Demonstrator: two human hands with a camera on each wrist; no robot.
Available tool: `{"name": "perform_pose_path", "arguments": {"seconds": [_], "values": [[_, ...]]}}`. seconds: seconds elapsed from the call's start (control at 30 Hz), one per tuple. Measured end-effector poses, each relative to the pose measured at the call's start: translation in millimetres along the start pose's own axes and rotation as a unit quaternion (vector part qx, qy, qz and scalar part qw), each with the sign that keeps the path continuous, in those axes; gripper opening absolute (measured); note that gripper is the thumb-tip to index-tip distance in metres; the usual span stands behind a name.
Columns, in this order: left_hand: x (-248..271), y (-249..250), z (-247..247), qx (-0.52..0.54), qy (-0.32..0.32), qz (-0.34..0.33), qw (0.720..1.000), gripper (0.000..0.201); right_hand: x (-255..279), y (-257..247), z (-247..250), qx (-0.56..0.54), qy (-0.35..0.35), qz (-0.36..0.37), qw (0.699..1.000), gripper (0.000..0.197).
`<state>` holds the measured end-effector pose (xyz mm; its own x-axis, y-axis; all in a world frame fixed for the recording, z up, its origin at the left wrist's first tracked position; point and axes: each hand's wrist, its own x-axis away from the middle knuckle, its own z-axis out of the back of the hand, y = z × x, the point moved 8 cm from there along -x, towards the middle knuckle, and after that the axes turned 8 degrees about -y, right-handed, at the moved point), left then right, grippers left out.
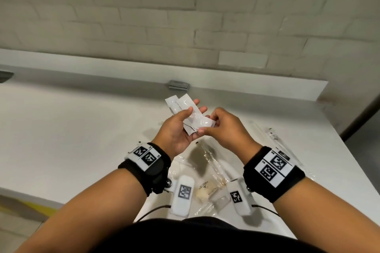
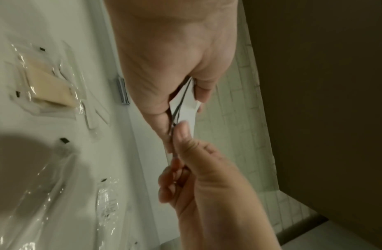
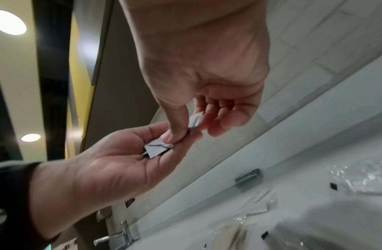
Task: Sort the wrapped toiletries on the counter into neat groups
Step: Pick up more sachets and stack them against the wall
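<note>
Fingers of my left hand (image 1: 176, 129) lie nearly straight under a fan of white sachets (image 1: 186, 112), thumb curled over the top to pin them against my palm. Meeting them from the right, my right hand (image 1: 224, 127) pinches the near end of the sachets between thumb and curled fingertips (image 3: 220, 116). Both hands hang above the white counter (image 1: 72, 125). Below my wrists lie clear-wrapped toiletries: a beige soap bar (image 1: 203, 190) with a comb beside it, and long clear packets (image 1: 275, 139) well off to my right. Beyond my fingertips a small metal fitting (image 1: 178, 85) sits at the counter's back edge.
</note>
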<state>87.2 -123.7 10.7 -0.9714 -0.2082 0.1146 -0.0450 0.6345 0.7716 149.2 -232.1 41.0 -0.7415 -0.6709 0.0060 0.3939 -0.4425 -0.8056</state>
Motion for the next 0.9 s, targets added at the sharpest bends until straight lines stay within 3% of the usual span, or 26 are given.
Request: {"name": "perform_pose_path", "arguments": {"seconds": [0.1, 0.2, 0.33, 0.47, 0.5, 0.53, 0.57, 0.63, 0.7, 0.77, 0.9], "values": [[-2.1, 8.3, 6.4, 0.027, -0.018, 0.009, 0.999, 0.033, -5.2, 5.0, 0.6, 0.001, 0.004, 0.011, 1.000, 0.030], [-4.9, 12.1, 11.5, 0.026, -0.027, 0.019, 0.999, 0.032, -6.6, -6.6, 21.6, 0.061, 0.103, 0.060, 0.991, 0.029], [-7.7, 5.6, 9.5, -0.013, -0.027, 0.033, 0.999, 0.030, 0.7, -37.5, 18.8, 0.282, 0.164, 0.165, 0.931, 0.009], [-14.5, 7.9, 10.9, -0.045, -0.035, 0.022, 0.998, 0.019, 2.8, -44.3, 0.1, 0.413, 0.165, 0.259, 0.857, 0.039], [-16.0, 8.8, 13.8, -0.057, -0.031, 0.020, 0.998, 0.017, 2.7, -42.3, -2.7, 0.410, 0.146, 0.269, 0.859, 0.044], [-17.9, 9.3, 17.2, -0.066, -0.026, 0.020, 0.997, 0.014, 0.9, -36.9, -3.0, 0.382, 0.120, 0.262, 0.878, 0.051], [-19.1, 9.3, 20.4, -0.074, -0.020, 0.020, 0.997, 0.012, -0.7, -30.7, -1.8, 0.316, 0.079, 0.234, 0.916, 0.058], [-21.5, 8.7, 24.3, -0.082, -0.013, 0.024, 0.996, 0.012, -4.5, -17.3, 0.9, 0.107, 0.006, 0.165, 0.980, 0.060], [-23.1, 7.3, 21.6, -0.082, -0.024, 0.029, 0.996, 0.017, -7.7, -12.3, 9.1, -0.060, 0.030, 0.118, 0.991, 0.048], [-24.6, 6.1, 15.4, -0.083, -0.044, 0.033, 0.995, 0.023, -13.3, -4.8, 13.1, -0.156, 0.054, 0.056, 0.985, 0.034], [-27.3, 3.1, 4.4, -0.059, -0.071, 0.045, 0.995, 0.025, -19.1, 6.5, 14.4, -0.163, 0.061, -0.018, 0.985, 0.015]]}}
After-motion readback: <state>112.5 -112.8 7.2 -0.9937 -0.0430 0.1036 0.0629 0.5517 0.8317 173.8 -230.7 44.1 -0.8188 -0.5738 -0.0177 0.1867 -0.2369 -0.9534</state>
